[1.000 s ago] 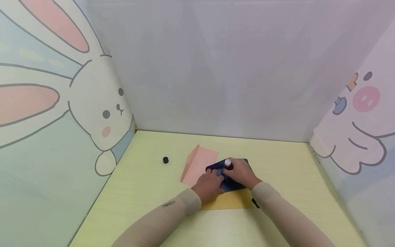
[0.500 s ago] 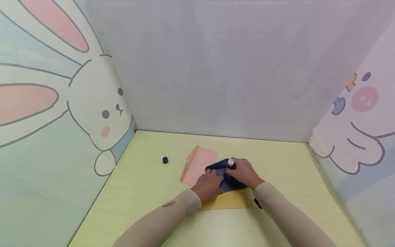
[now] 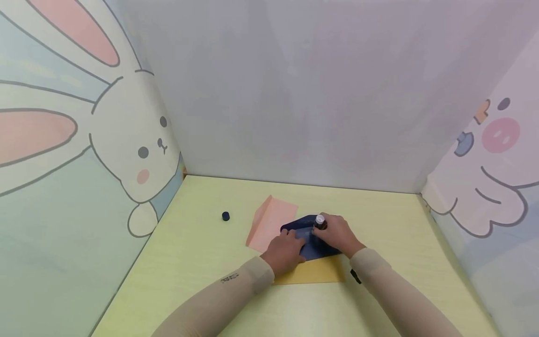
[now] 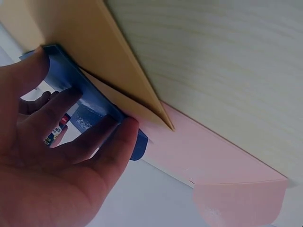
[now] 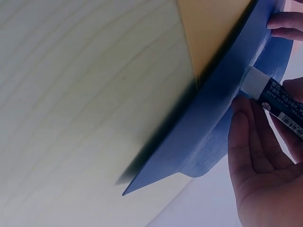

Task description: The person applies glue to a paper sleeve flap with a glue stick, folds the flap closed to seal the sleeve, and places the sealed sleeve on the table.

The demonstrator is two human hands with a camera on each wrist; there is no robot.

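A dark blue envelope lies with its flap unfolded on top of an orange-yellow envelope. My left hand rests on its left part, fingers spread and pressing on the paper; the left wrist view shows the fingertips against the blue paper. Between thumb and fingers, my right hand holds a dark glue stick with a white end. In the right wrist view that white end touches the blue envelope along the flap's fold, where a shiny streak shows.
A pink envelope with its flap unfolded lies behind my left hand, partly beneath the others. Farther left on the pale yellow table stands a small dark cap. A grey wall closes the back, with cartoon-painted panels at both sides.
My right hand has slid the glue stick to the right along the blue envelope. My left hand has kept its place on the envelope.
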